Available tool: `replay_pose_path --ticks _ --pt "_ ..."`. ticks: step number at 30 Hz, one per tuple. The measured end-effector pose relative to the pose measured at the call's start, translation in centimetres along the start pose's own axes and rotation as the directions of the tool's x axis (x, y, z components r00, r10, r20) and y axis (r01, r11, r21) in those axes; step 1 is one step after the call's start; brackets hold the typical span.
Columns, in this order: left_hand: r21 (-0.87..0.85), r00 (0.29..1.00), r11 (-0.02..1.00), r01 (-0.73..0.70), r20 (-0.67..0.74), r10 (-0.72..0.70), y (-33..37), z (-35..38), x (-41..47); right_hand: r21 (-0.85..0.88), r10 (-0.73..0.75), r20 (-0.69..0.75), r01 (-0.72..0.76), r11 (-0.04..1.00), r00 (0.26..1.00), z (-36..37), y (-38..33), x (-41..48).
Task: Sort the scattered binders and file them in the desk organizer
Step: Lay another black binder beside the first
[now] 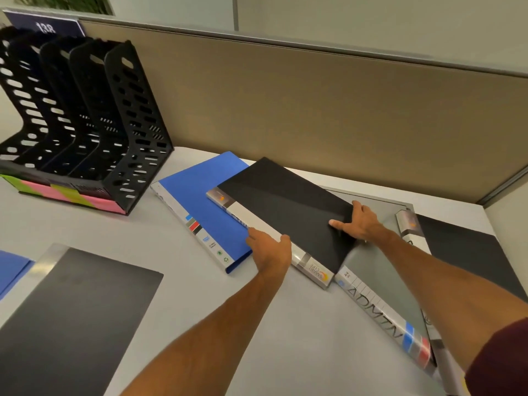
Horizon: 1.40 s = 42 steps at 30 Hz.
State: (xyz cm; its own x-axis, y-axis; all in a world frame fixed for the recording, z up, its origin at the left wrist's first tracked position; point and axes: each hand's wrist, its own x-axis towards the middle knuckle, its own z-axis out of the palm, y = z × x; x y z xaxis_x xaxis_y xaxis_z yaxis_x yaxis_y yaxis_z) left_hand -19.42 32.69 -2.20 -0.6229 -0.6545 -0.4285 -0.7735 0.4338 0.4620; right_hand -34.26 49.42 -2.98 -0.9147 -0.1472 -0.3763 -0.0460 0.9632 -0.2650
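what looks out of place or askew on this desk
The binders lie flat and crooked instead of filed. The black binder, gripped by the left hand and right hand, overlaps the blue binder and the grey binder. The desk organizer shows no binder in its visible slots.

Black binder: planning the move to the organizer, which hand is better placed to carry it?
Probably left. The left hand grips the black binder by its spine, on the side toward the organizer; the right hand holds its far edge.
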Motion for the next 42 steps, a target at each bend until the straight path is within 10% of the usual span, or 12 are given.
replay_pose_path --ticks 6,12,22,32,42 --pt "-0.423 0.984 0.889 0.176 0.053 -0.169 0.6 0.9 0.2 -0.052 0.004 -0.028 -0.005 0.999 1.0 0.1 0.3 0.2" --pt "-0.473 0.979 0.861 0.188 0.016 -0.204 0.5 -0.5 0.4 0.023 0.032 -0.002 -0.032 0.999 0.999 0.3 -0.4 -1.1" --pt "-0.903 0.985 0.394 0.17 0.164 -0.047 -0.7 -6.7 -0.4 0.171 0.003 0.065 -0.014 0.985 0.998 1.5 -2.9 -6.0" --pt "-0.905 0.975 0.424 -0.027 0.07 0.212 -3.6 -13.9 -5.1 0.506 -0.021 0.015 0.01 0.863 1.0 -0.8 -6.7 -13.8" --pt "-0.817 0.771 0.423 -0.391 -0.04 0.636 -5.7 -20.8 -14.1 0.849 0.071 -0.06 0.013 0.529 0.996 -2.6 -7.9 -24.8"
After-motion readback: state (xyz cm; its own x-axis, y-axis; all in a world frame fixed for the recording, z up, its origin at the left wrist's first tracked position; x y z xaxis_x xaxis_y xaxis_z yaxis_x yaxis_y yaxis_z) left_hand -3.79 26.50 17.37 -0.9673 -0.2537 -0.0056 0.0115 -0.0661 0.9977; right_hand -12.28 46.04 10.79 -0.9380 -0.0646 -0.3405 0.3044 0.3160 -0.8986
